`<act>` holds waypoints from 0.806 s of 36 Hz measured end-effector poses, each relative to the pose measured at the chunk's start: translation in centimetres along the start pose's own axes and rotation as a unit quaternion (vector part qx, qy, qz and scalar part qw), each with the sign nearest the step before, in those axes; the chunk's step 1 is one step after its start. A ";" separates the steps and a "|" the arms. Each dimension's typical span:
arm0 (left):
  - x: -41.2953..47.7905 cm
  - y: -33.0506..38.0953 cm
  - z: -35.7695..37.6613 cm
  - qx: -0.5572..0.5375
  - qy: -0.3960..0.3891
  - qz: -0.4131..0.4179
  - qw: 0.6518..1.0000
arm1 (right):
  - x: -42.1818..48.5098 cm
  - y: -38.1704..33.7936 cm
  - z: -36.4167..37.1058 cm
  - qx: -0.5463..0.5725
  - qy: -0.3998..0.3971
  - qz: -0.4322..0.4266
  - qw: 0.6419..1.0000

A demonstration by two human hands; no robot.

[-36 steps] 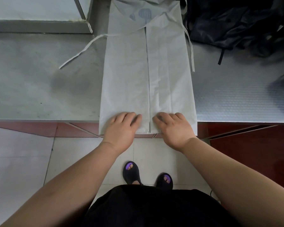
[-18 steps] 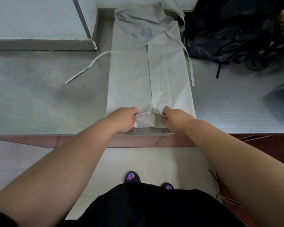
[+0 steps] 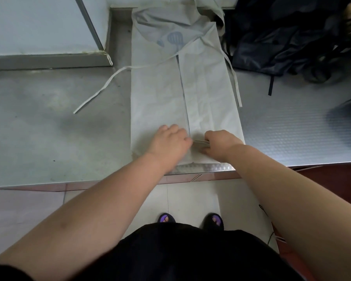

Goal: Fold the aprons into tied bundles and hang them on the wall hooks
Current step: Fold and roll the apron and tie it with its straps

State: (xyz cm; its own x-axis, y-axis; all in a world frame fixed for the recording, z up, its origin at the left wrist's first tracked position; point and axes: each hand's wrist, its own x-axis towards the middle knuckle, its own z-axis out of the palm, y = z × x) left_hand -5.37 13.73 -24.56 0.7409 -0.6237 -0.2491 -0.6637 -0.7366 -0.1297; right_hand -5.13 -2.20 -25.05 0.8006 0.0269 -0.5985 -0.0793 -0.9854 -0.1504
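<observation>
A pale grey apron [image 3: 160,94] lies on the steel counter [image 3: 49,128], folded lengthwise into a long strip with its two side flaps meeting down the middle. Its bib with a blue spatula print lies at the far end. One tie [image 3: 101,86] trails left, the other tie [image 3: 234,78] runs along the right edge. My left hand [image 3: 168,142] presses on the folded near end. My right hand [image 3: 221,144] grips the turned-over near hem, which is doubled back onto the strip.
A heap of dark navy aprons [image 3: 292,41] lies at the back right of the counter. A white wall panel with a metal ledge [image 3: 49,59] bounds the back left. The counter's front edge [image 3: 201,169] is just below my hands, with tiled floor beneath.
The near end of the apron, which hung over the counter edge, has been lifted and folded away from me onto the strip. Both hands moved forward with it.
</observation>
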 end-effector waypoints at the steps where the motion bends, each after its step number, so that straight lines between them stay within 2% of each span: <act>1: -0.2 0.5 0.0 0.013 0.007 0.021 1.000 | -0.1 0.0 0.0 0.004 -0.001 0.002 1.000; 3: -0.6 1.2 -0.2 0.006 -0.012 0.023 1.000 | -0.2 0.1 0.1 0.014 -0.004 0.001 1.000; 4: -0.7 1.6 0.0 -0.006 -0.047 0.014 0.999 | -0.2 0.2 0.0 0.020 -0.005 -0.003 1.000; 6: -0.7 2.1 1.4 -0.038 -0.072 -0.028 0.996 | -0.2 0.3 -0.2 0.047 -0.002 -0.008 0.999; 9: -1.1 2.7 2.2 -0.094 -0.061 -0.099 0.989 | -0.6 0.9 -1.0 0.066 -0.017 -0.004 0.998; 12: -1.5 4.0 2.6 -0.176 -0.035 -0.194 0.964 | -0.9 2.2 -1.8 0.029 -0.030 0.014 0.999; 16: -1.7 4.2 3.5 -0.222 -0.001 -0.295 0.929 | -1.0 4.3 -2.1 0.049 -0.034 0.042 0.997; 24: -1.2 4.7 3.2 -0.246 0.000 -0.333 0.910 | -0.8 7.7 -0.9 0.055 0.037 0.093 0.993; 25: -1.1 4.6 3.0 -0.252 -0.004 -0.338 0.907 | -1.1 7.2 -1.0 0.022 0.063 0.079 0.995; 27: -0.9 4.7 2.6 -0.260 -0.007 -0.344 0.902 | -1.4 6.2 -1.1 -0.070 0.110 -0.006 0.991; 29: -0.9 4.8 2.5 -0.261 -0.010 -0.348 0.900 | -1.3 5.1 -0.8 -0.080 0.106 -0.110 0.985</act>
State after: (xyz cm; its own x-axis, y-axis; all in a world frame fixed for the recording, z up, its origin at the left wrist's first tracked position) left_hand -9.46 11.37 -27.34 0.9531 0.0383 -0.3004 0.1041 -0.9729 0.2063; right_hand -6.11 -7.36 -24.35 0.8955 0.2241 -0.3845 0.1912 -0.9739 -0.1222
